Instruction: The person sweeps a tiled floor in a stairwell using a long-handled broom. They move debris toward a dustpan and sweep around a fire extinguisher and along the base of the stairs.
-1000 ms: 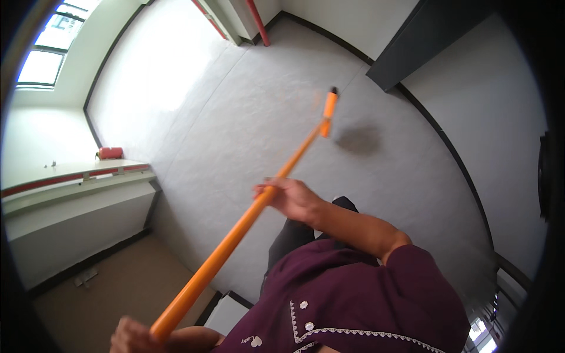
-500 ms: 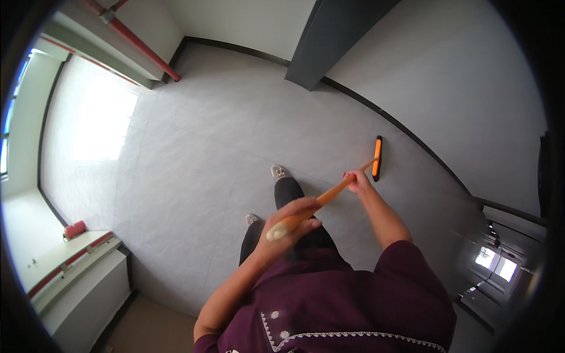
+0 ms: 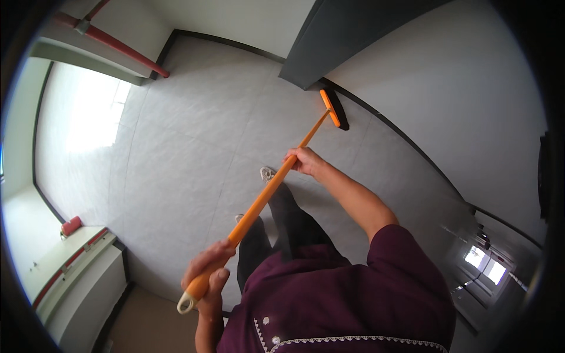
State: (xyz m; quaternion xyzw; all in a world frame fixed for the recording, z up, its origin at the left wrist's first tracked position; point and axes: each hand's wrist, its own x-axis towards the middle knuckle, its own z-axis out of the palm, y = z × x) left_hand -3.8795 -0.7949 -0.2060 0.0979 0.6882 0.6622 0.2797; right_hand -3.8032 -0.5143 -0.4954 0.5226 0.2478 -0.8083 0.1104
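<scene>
A broom (image 3: 257,207) with a long orange handle runs slantwise in front of me. Its orange head with dark bristles (image 3: 339,110) is at the floor by the foot of the far wall, near the grey column. My left hand (image 3: 207,272) is wrapped round the handle's upper end, just below the pale hanging loop. Farther down the handle my right hand (image 3: 303,161) closes round it. My shoes (image 3: 268,174) show on the floor beneath the handle, the left one partly hidden behind it.
A dark grey column (image 3: 306,62) juts out along the wall, which has a black skirting. Red pipes (image 3: 120,46) stand at the far left. A white ledge (image 3: 73,250) with a red cylinder (image 3: 71,226) is at left. Grey floor (image 3: 188,135) stretches between.
The broom head has swung away from me and leftward, toward the column's foot. My left hand has drawn back to the lower left, and my right hand has moved left.
</scene>
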